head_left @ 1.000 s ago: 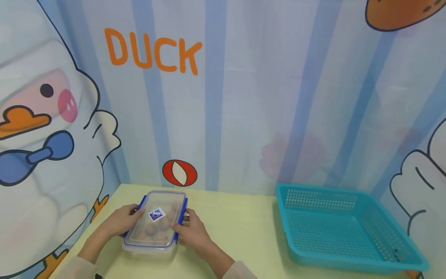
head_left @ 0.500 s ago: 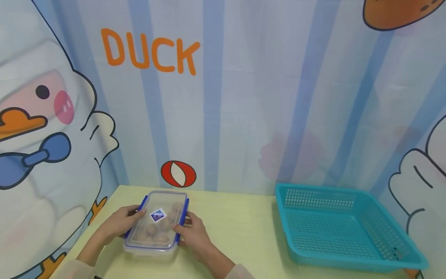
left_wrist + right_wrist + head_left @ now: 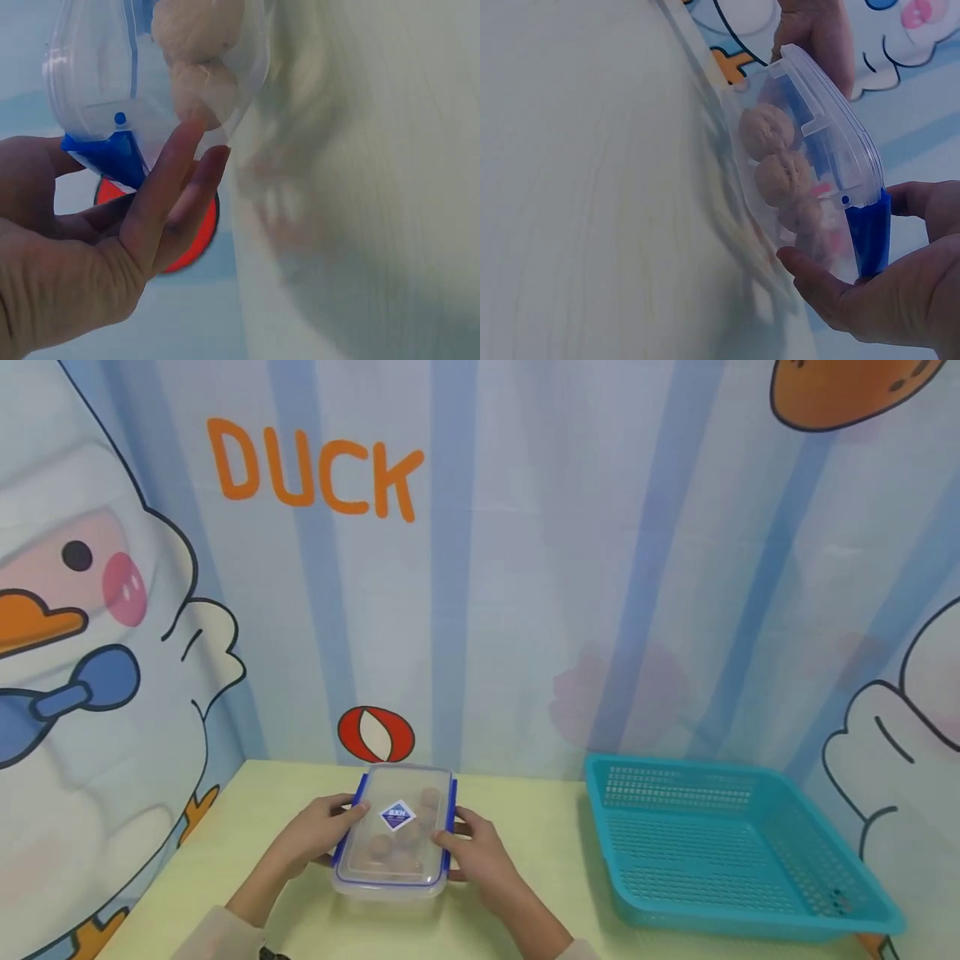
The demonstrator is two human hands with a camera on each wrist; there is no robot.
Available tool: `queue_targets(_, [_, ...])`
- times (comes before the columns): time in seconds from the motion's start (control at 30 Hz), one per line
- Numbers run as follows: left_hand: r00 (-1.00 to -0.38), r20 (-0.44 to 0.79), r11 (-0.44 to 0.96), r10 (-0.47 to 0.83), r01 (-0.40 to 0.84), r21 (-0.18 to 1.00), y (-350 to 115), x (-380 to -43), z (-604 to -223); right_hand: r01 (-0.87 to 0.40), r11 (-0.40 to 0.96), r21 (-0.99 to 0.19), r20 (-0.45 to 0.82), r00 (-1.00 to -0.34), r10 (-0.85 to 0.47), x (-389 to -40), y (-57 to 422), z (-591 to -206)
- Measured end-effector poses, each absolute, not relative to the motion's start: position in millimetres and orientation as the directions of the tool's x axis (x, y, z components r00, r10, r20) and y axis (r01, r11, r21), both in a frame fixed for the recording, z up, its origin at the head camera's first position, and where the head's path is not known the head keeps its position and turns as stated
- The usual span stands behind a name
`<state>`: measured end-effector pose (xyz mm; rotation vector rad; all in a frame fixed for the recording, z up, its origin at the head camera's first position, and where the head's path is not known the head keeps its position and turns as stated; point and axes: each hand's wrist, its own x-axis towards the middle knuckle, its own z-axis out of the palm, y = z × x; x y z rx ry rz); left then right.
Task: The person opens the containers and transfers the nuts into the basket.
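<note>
A clear lidded food container (image 3: 393, 877) with blue side clips and a diamond label holds several walnuts (image 3: 784, 178). It hangs a little above the table, its shadow beneath it, the lid in place. My left hand (image 3: 311, 837) grips the left side, thumb on the lid edge; in the left wrist view its fingers lie by the blue clip and under the wall. On the opposite side my right hand (image 3: 483, 864) holds the container, thumb on the lid rim and fingers beside and below. Parts of the fingers are hidden behind the container.
A turquoise plastic basket (image 3: 622, 881) with perforated walls stands to the right on the pale yellow table (image 3: 525, 827). Behind the table hangs a striped blue curtain (image 3: 510, 610) printed with a duck and lettering.
Both hands have carried the container to the right, away from the left side of the table. The basket stays put; the whole view has shifted slightly.
</note>
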<state>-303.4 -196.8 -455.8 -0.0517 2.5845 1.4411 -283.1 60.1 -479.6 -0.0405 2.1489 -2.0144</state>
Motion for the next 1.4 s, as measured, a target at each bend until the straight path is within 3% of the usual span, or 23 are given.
queue_targets(0.5, [-0.973, -0.160, 0.429, 0.167, -0.074, 0.900, -113, -300, -467, 0.166, 0.211, -0.963, -0.187, -0.979, -0.081, -276, 148, -476])
queue_targets(1.03, [-0.959, -0.172, 0.419, 0.224, -0.064, 0.906, -102, -298, -475, 0.162, 0.214, -0.963, -0.177, -0.983, -0.054, -270, 168, -491])
queue_targets(1.4, [-0.970, -0.141, 0.359, 0.196, -0.063, 0.931, -100, -314, -484, 0.166, 0.181, -0.969, -0.142, -0.980, 0.139, -294, 160, -505])
